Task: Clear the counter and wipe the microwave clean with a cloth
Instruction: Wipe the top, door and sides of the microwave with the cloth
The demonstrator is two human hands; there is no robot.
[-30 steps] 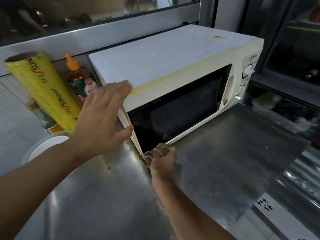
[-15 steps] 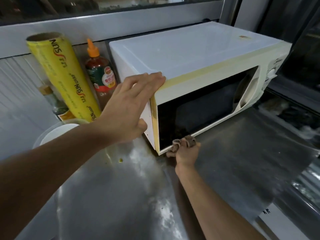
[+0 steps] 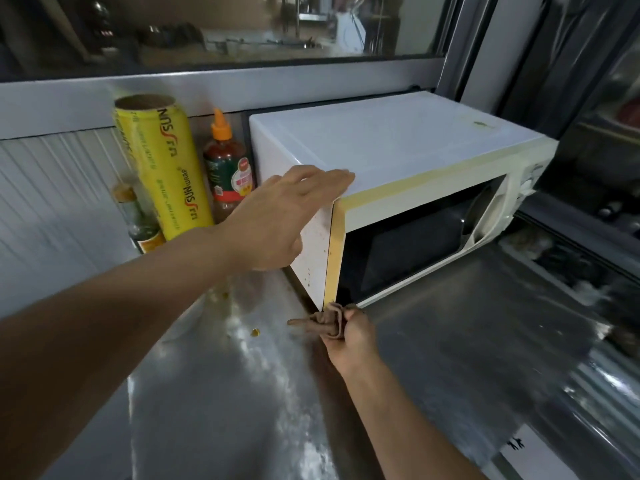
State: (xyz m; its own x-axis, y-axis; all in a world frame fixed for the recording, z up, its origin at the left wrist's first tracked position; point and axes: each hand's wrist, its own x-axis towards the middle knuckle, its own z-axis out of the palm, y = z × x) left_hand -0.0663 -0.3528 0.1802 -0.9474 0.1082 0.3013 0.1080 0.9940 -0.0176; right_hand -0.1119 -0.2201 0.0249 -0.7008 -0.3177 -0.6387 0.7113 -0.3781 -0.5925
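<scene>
Here, cloth [image 3: 329, 322] within right hand's [image 3: 353, 336] fingers [image 3: 351, 317].

Over the last second my left hand [image 3: 277, 220] has slid from the front top corner of the white box-shaped microwave [image 3: 398, 150] round to its left wall, its straight fingers [image 3: 332, 177] now lying over the top left edge. My right hand [image 3: 349, 332] has carried the crumpled brown cloth [image 3: 329, 320] from the bottom edge of the door to the lower front left corner, where it touches. The white round bowl on the steel desk [image 3: 467, 341] has gone behind my left forearm. The speckled left wall has come into sight.
</scene>
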